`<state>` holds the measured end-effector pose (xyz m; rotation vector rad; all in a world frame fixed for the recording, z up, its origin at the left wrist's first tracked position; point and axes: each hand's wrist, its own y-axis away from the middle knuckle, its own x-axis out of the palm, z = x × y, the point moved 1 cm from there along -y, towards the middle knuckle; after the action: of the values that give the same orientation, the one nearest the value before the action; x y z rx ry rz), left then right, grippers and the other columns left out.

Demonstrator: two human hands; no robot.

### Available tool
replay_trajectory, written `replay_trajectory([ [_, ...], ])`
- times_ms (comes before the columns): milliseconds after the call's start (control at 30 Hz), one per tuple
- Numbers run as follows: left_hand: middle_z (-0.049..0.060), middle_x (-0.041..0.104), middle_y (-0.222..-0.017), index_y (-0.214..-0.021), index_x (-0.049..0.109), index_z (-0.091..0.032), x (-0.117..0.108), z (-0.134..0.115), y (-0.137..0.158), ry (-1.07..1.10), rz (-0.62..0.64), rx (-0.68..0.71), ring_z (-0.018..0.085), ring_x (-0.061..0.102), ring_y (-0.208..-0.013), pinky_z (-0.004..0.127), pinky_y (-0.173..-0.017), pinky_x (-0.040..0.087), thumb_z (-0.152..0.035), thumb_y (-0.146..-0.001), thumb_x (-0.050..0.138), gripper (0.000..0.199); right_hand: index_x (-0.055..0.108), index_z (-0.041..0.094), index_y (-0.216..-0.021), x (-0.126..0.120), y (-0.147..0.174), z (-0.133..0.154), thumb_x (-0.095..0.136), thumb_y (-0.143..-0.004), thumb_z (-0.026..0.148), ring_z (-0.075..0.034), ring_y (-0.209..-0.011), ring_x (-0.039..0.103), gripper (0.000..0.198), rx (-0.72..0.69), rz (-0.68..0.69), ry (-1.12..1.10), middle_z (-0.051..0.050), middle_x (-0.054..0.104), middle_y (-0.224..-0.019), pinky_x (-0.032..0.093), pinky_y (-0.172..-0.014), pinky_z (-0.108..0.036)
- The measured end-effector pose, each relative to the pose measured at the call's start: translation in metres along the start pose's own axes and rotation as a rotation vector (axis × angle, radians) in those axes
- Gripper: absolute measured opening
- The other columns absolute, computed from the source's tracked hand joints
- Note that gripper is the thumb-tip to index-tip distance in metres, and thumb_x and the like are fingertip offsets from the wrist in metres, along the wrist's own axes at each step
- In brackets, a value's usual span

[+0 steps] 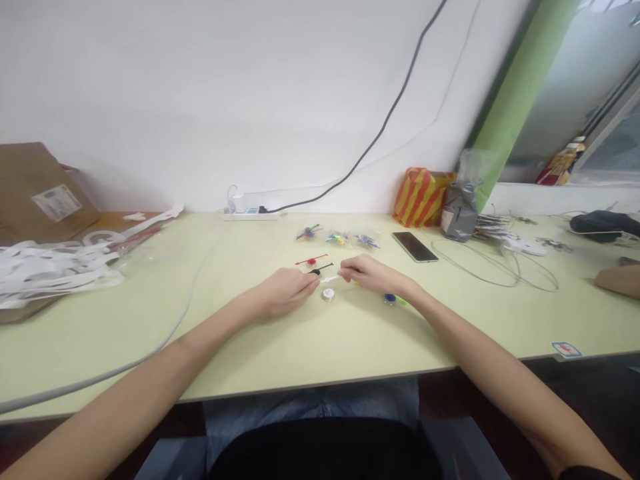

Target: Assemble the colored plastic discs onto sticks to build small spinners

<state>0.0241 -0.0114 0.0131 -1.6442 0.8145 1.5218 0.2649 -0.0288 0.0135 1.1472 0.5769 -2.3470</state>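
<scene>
A thin white pointer point(327, 279) spans the small gap between my two hands. The closed fingers of my left hand point(286, 292) pinch its left end. My right hand point(369, 273) has its fingers curled together at the other end, with the fingertips partly hidden. Just below lies a round white disc point(328, 294). Beyond my left fingertips are a black pointer with a round black piece point(315, 271) and a red pointer with a round red piece point(311, 261). Under my right forearm sit a blue disc point(390, 299) and a bright green piece point(401, 301).
Small clear bags of coloured parts point(340, 239) lie farther back. Around them are a phone point(415, 247), a striped red-and-yellow bag point(420, 197) and a power strip point(250, 215). White strips point(45, 267) pile at left; a grey cable point(165, 340) crosses the table. Another person's arm point(617, 283) shows at right.
</scene>
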Motion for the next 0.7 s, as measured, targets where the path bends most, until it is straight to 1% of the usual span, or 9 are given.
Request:
replay_trajectory([
  [133, 0.002, 0.055, -0.064, -0.076, 0.054, -0.020, -0.001, 0.001, 0.001, 0.012, -0.003, -0.023, 0.017, 0.047, -0.056, 0.031, -0.059, 0.028, -0.038, -0.107, 0.023, 0.047, 0.033, 0.021, -0.067, 0.006, -0.001, 0.002, 0.040, -0.099, 0.039, -0.011, -0.060, 0.028, 0.037, 0.058, 0.058, -0.048, 0.005, 0.030, -0.064, 0.023, -0.057, -0.027],
  [233, 0.003, 0.058, -0.066, -0.077, 0.057, -0.019, 0.003, -0.001, 0.001, 0.006, -0.001, -0.031, 0.018, 0.050, -0.057, 0.032, -0.060, 0.028, -0.040, -0.108, 0.022, 0.051, 0.026, 0.021, -0.067, 0.009, -0.001, 0.005, 0.041, -0.096, 0.038, -0.011, -0.059, 0.023, 0.037, 0.102, 0.075, -0.006, 0.005, 0.024, -0.064, 0.019, -0.056, -0.028],
  [400, 0.004, 0.060, -0.067, -0.078, 0.058, -0.019, 0.011, -0.006, -0.002, -0.011, 0.030, 0.006, 0.019, 0.052, -0.059, 0.032, -0.062, 0.031, -0.039, -0.107, 0.025, 0.049, 0.028, 0.020, -0.066, 0.007, 0.001, 0.005, 0.042, -0.093, 0.034, -0.010, -0.059, 0.023, 0.033, 0.155, 0.114, 0.102, 0.005, 0.026, -0.062, 0.017, -0.057, -0.029],
  [533, 0.004, 0.060, -0.068, -0.078, 0.058, -0.019, 0.009, -0.009, -0.002, -0.022, 0.048, -0.002, 0.019, 0.053, -0.058, 0.032, -0.062, 0.031, -0.038, -0.107, 0.025, 0.048, 0.032, 0.019, -0.065, 0.006, 0.001, 0.008, 0.042, -0.094, 0.034, -0.010, -0.059, 0.025, 0.034, 0.174, 0.138, 0.163, 0.004, 0.031, -0.061, 0.019, -0.058, -0.029],
  [600, 0.004, 0.059, -0.067, -0.079, 0.058, -0.019, 0.006, -0.009, -0.002, -0.030, 0.055, -0.006, 0.019, 0.053, -0.058, 0.032, -0.060, 0.031, -0.037, -0.107, 0.026, 0.047, 0.036, 0.018, -0.064, 0.007, 0.001, 0.009, 0.042, -0.096, 0.036, -0.011, -0.058, 0.028, 0.036, 0.182, 0.136, 0.192, 0.003, 0.036, -0.060, 0.022, -0.057, -0.029],
  [700, 0.004, 0.058, -0.065, -0.078, 0.059, -0.019, 0.005, -0.009, -0.001, -0.043, 0.051, -0.004, 0.019, 0.052, -0.055, 0.032, -0.060, 0.032, -0.036, -0.106, 0.027, 0.046, 0.044, 0.017, -0.064, 0.008, 0.001, 0.008, 0.042, -0.099, 0.039, -0.012, -0.059, 0.036, 0.041, 0.182, 0.136, 0.213, 0.000, 0.049, -0.063, 0.027, -0.058, -0.028],
])
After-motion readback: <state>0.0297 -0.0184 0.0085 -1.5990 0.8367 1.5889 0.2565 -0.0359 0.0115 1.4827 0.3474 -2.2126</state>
